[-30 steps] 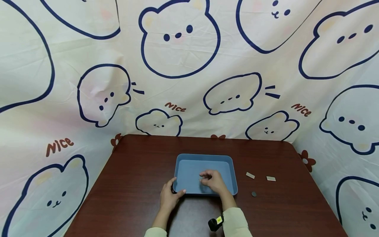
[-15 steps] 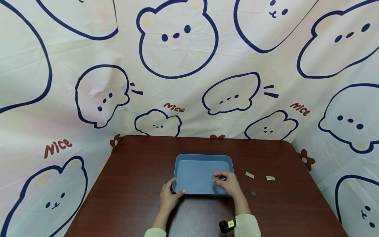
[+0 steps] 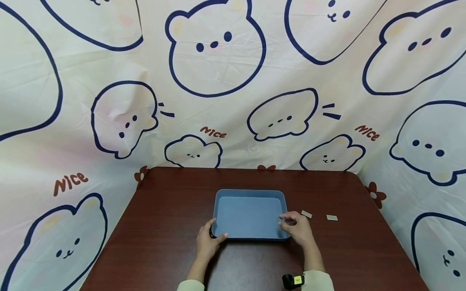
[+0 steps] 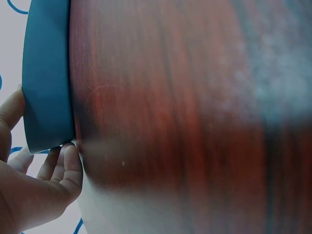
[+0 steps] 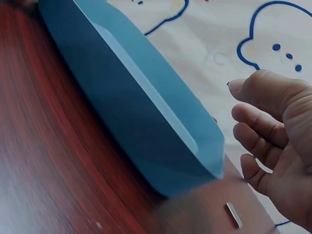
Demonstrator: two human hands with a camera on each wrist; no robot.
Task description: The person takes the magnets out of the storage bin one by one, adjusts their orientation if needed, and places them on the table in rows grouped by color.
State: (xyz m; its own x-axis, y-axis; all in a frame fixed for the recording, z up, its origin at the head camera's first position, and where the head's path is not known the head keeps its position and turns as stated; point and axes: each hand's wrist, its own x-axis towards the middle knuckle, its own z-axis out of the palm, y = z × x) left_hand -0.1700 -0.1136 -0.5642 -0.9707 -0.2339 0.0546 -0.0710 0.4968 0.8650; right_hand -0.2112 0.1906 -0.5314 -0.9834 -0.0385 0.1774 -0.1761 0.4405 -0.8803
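A shallow blue rectangular tray (image 3: 247,218) lies on the brown table. My left hand (image 3: 208,242) grips its near left corner, thumb at the front and fingers along the left side; the left wrist view shows the fingertips at the tray's end (image 4: 48,83). Over the tray's right edge hovers my right hand (image 3: 298,228), fingers loosely bent, with a gap between thumb and forefinger. In the right wrist view a tiny dark speck sits at the thumb tip (image 5: 237,86); what it is I cannot tell. Just beyond this hand lies a small pale rectangular piece (image 3: 306,214).
A second pale rectangular piece (image 3: 332,217) lies farther right on the wooden table (image 3: 174,202). A cloth with cartoon bears (image 3: 218,52) hangs behind and at both sides. A black device (image 3: 293,281) is strapped to my right wrist.
My right hand has moved right, from above the tray's middle to its right edge. The small dark disc right of the tray is now hidden behind that arm. My left hand stays put.
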